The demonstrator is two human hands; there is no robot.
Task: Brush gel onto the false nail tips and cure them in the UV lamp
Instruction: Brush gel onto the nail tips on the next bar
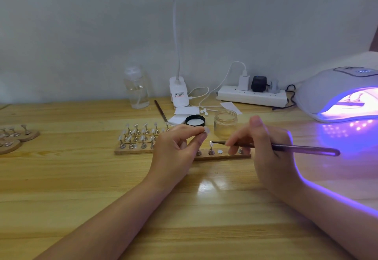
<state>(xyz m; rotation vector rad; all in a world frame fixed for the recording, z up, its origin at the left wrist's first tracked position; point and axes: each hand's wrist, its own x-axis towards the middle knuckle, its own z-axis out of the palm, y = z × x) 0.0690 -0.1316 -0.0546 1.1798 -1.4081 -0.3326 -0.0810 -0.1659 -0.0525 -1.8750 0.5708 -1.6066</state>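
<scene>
My left hand (176,147) pinches a small stand bearing a pale false nail tip (207,130) between thumb and fingers, lifted above the wooden strip (223,156). My right hand (266,147) holds a thin dark brush (286,147) like a pen; its tip points left at a nail tip on a metal stand (210,149) on the strip. An open glass gel jar (225,124) stands just behind the hands, its black lid (195,120) beside it. The UV lamp (339,94) glows purple at the right, with a strip of stands inside.
Several nail tips on metal stands (141,135) fill wooden strips left of my hands. Round wooden bases with stands (12,137) lie at the far left. A clear bottle (136,88), a desk lamp base (178,92), a power strip (252,96), cables, paper pieces and a spare brush (161,110) sit along the wall.
</scene>
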